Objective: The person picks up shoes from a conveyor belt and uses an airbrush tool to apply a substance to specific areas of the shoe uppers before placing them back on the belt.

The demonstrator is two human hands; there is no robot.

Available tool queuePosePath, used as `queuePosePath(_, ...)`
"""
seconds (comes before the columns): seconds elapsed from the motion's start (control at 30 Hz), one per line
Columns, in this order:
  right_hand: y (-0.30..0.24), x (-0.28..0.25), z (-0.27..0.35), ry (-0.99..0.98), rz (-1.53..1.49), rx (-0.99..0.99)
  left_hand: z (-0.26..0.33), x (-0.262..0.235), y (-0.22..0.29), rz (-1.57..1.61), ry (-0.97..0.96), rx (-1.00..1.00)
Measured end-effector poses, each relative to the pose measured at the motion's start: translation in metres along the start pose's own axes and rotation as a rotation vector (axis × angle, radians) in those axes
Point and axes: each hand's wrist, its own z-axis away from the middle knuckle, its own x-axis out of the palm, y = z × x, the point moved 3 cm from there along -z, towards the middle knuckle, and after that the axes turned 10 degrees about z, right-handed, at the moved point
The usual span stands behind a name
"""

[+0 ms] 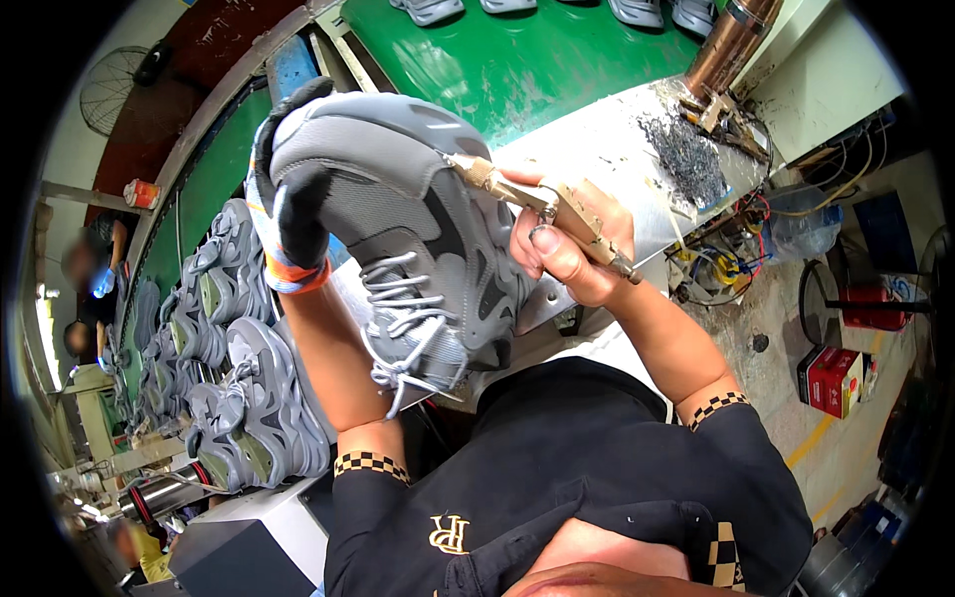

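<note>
My left hand, in a dark-palmed work glove with an orange cuff, grips a grey sneaker by its toe end. The shoe is held up and tilted, its toe away from me and its pale laces toward me. Bare, my right hand is wrapped round a brass-coloured hand tool with a narrow nozzle-like end and a small ring or lever. The tool's tip meets or nearly meets the shoe's side where upper and sole join; exact contact I cannot tell.
Several similar grey sneakers crowd the left side, and more stand along the far edge of the green surface. A copper-coloured cylinder rises beyond dark scraps on the pale bench. Wires and a red box lie to the right.
</note>
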Motion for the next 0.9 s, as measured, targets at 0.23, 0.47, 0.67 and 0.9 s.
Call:
queuePosePath(0.23, 0.03, 0.007, 0.028, 0.061, -0.039, 0.002, 0.003, -0.024, -0.028, 0.07, 0.023, -0.047)
queuePosePath(0.47, 0.046, 0.008, 0.041, 0.054, -0.003, 0.01, 0.01, -0.026, -0.036, 0.066, 0.052, -0.068)
queuePosePath(0.67, 0.051, 0.009, 0.056, 0.035, -0.029, 0.045, 0.011, -0.028, -0.045, 0.055, 0.071, -0.074)
queuePosePath(0.9, 0.054, 0.012, 0.067, 0.084, -0.019, 0.053, 0.024, -0.016, -0.041, 0.033, 0.109, -0.103)
